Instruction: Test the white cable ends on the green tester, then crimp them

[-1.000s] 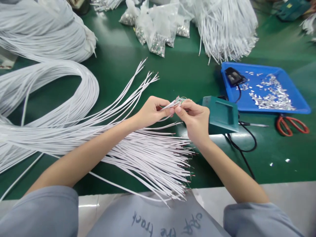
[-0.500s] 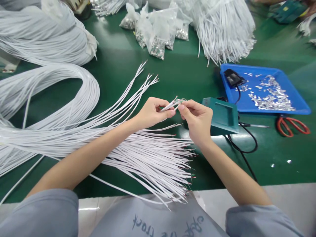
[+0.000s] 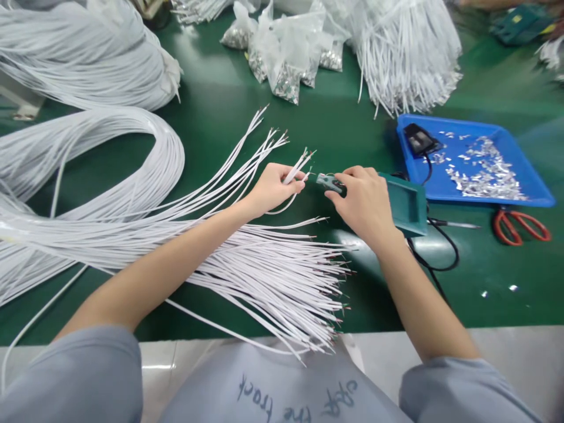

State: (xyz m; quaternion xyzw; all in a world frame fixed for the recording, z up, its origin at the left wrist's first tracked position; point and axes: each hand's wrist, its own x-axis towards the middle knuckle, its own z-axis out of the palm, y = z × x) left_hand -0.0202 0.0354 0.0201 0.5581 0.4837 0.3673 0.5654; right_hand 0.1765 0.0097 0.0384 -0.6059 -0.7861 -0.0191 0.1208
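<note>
My left hand [image 3: 282,187] is closed round a few white cables [image 3: 296,167], whose stripped ends fan out past the fingers, with thin coloured cores showing. A single cable end points right, toward a small grey-green tool [image 3: 330,183] with a pale tip. My right hand [image 3: 365,197] grips that tool from above; its rear is hidden by the palm, and its exact kind is unclear. Behind the hand sits a green box-shaped device [image 3: 408,202] with a black cord. Below both hands spreads a thick bundle of white cables [image 3: 273,276], cut ends to the right.
A blue tray [image 3: 480,198] holds small silvery pieces and a black object. Red-handled scissors [image 3: 520,226] and a slim pen-like tool [image 3: 453,224] lie nearby. Coiled white cables [image 3: 163,147] fill the left. Clear bags of metal parts [image 3: 286,79] and another cable bundle [image 3: 409,64] are at the back.
My right hand has left the cable ends, moved right and taken hold of the small grey-green tool. My left hand still holds the cables, their ends now fanned apart and angled upward.
</note>
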